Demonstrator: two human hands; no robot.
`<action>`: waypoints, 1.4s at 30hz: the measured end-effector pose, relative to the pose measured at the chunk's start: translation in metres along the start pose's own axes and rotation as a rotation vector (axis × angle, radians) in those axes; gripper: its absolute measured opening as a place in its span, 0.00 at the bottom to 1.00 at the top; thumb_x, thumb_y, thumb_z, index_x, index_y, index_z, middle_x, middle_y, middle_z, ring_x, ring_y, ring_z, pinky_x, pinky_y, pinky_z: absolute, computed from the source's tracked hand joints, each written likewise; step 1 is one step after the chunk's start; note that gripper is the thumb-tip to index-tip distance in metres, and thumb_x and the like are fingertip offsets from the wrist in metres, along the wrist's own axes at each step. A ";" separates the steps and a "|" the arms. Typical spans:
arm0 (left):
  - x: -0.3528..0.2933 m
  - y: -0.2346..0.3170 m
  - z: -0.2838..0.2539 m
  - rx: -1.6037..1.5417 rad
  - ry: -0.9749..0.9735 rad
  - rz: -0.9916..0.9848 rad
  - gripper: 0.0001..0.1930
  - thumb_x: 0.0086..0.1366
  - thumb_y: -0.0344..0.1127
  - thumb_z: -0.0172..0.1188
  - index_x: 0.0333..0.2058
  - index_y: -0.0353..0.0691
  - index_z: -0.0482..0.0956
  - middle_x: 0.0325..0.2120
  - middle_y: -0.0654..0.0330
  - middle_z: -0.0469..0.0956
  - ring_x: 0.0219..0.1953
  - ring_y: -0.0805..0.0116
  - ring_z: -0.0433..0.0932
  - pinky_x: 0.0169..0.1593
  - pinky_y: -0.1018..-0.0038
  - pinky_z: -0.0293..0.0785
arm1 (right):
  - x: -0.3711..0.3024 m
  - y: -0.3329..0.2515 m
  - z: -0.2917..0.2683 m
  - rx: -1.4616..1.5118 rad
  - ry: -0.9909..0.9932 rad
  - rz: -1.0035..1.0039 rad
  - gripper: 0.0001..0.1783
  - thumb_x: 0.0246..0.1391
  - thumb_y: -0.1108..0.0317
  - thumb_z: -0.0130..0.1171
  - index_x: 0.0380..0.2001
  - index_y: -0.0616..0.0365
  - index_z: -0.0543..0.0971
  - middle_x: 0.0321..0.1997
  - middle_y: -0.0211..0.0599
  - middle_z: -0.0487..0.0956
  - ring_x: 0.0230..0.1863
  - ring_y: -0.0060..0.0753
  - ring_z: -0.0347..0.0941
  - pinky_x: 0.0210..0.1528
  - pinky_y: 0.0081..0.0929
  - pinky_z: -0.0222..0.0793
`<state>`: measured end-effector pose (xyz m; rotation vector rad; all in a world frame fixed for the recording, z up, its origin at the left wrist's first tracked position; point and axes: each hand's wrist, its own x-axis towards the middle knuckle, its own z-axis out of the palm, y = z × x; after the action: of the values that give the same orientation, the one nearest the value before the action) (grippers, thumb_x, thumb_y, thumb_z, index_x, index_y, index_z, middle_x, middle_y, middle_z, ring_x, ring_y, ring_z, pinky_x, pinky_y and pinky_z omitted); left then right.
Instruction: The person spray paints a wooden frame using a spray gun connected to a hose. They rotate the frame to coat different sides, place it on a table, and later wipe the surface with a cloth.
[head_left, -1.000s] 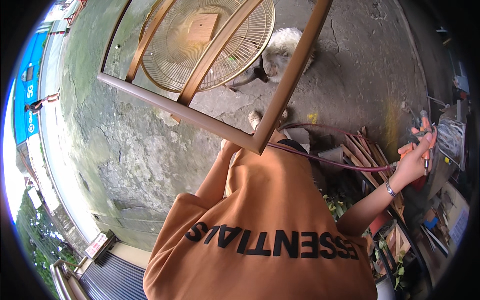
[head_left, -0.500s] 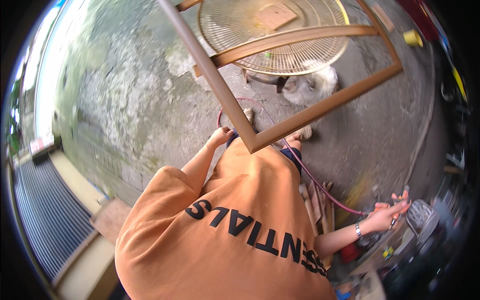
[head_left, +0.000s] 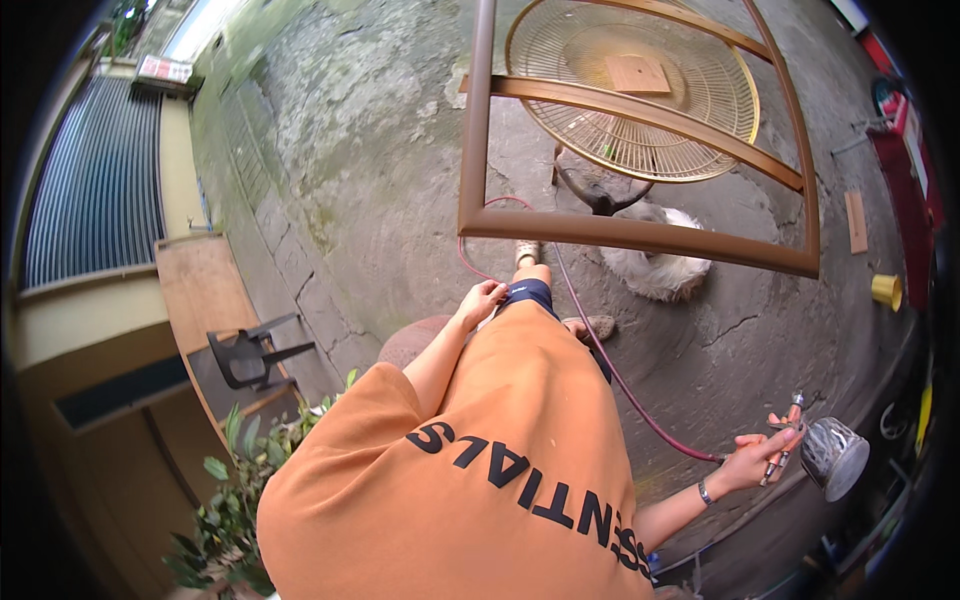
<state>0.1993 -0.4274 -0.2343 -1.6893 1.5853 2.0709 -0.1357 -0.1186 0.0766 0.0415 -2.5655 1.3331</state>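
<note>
My right hand (head_left: 758, 462), stretched out to the right, is closed around the handle of a spray gun (head_left: 780, 450) with a clear, paint-smeared cup (head_left: 836, 458). A red hose (head_left: 640, 405) runs from the gun and loops past my feet. My left hand (head_left: 484, 302) is closed beside my dark blue shorts (head_left: 528, 293). The hose's other end of the loop meets that hand; whether it grips the hose or the cloth is hidden. Ahead of me stands or hangs a brown rectangular frame (head_left: 640, 235) with crossbars, untouched by either hand.
Behind the frame is a round wire fan grille (head_left: 545, 80) with a small wooden board (head_left: 637, 74) on it. A white furry animal (head_left: 655, 265) lies below. A yellow pail (head_left: 886, 291) is at right. A black chair (head_left: 245, 358) and leafy plants (head_left: 245, 490) are at left.
My view has turned, so the frame now appears farther right and more level. The chair and plants have come into sight. Both hands keep their holds, the right one still on the spray gun.
</note>
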 end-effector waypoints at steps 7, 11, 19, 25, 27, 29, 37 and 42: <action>-0.055 0.096 -0.006 -0.543 0.174 0.116 0.20 0.71 0.50 0.45 0.47 0.43 0.76 0.44 0.60 0.81 0.49 0.65 0.78 0.50 0.65 0.70 | 0.007 -0.013 0.010 0.077 -0.156 -0.181 0.24 0.69 0.60 0.42 0.55 0.72 0.71 0.46 0.51 0.79 0.12 0.14 0.61 0.11 0.09 0.56; -0.039 0.156 -0.027 -0.894 0.008 0.249 0.24 0.72 0.53 0.41 0.50 0.40 0.75 0.49 0.55 0.78 0.51 0.60 0.76 0.52 0.64 0.72 | 0.000 -0.038 0.029 0.074 -0.181 -0.198 0.25 0.70 0.60 0.40 0.55 0.74 0.69 0.45 0.52 0.79 0.11 0.13 0.59 0.10 0.09 0.55; -0.035 0.224 -0.029 -1.306 -0.508 0.257 0.28 0.72 0.55 0.40 0.53 0.36 0.72 0.48 0.47 0.77 0.53 0.53 0.73 0.54 0.62 0.71 | -0.026 -0.061 0.065 -0.012 -0.240 -0.314 0.27 0.71 0.58 0.37 0.53 0.76 0.68 0.43 0.54 0.78 0.10 0.16 0.59 0.10 0.09 0.57; -0.031 0.233 -0.030 -1.342 -0.613 0.158 0.33 0.72 0.59 0.36 0.56 0.33 0.69 0.45 0.46 0.78 0.52 0.51 0.75 0.55 0.61 0.70 | -0.033 -0.071 0.078 -0.021 -0.282 -0.295 0.30 0.70 0.54 0.37 0.53 0.78 0.68 0.44 0.59 0.77 0.13 0.19 0.65 0.10 0.09 0.60; -0.033 0.240 -0.031 -1.413 -0.624 0.103 0.34 0.72 0.58 0.35 0.57 0.29 0.66 0.41 0.43 0.79 0.51 0.48 0.75 0.55 0.61 0.71 | -0.033 -0.074 0.083 -0.016 -0.286 -0.309 0.31 0.70 0.54 0.37 0.53 0.78 0.67 0.44 0.60 0.77 0.14 0.20 0.67 0.10 0.09 0.61; -0.030 0.238 -0.033 -1.381 -0.713 0.137 0.36 0.72 0.60 0.33 0.56 0.28 0.67 0.38 0.45 0.79 0.47 0.52 0.77 0.53 0.63 0.72 | -0.033 -0.079 0.086 -0.033 -0.288 -0.339 0.31 0.70 0.54 0.37 0.53 0.79 0.67 0.45 0.61 0.77 0.15 0.21 0.69 0.10 0.09 0.62; -0.030 0.254 -0.039 -1.174 -0.704 0.084 0.44 0.68 0.69 0.28 0.51 0.27 0.72 0.40 0.48 0.78 0.30 0.65 0.76 0.36 0.73 0.76 | -0.037 -0.090 0.100 -0.033 -0.251 -0.324 0.31 0.70 0.53 0.37 0.54 0.79 0.65 0.44 0.63 0.77 0.14 0.21 0.68 0.10 0.09 0.62; -0.026 0.256 -0.039 -1.088 -0.764 0.086 0.45 0.68 0.70 0.26 0.50 0.28 0.74 0.46 0.46 0.75 0.28 0.65 0.75 0.33 0.73 0.77 | -0.040 -0.096 0.100 -0.036 -0.252 -0.304 0.31 0.70 0.53 0.37 0.55 0.78 0.65 0.42 0.61 0.77 0.12 0.19 0.65 0.10 0.09 0.61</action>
<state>0.0894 -0.5638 -0.0416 -0.6060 0.2711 3.2894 -0.1047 -0.2589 0.0891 0.6035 -2.6437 1.2308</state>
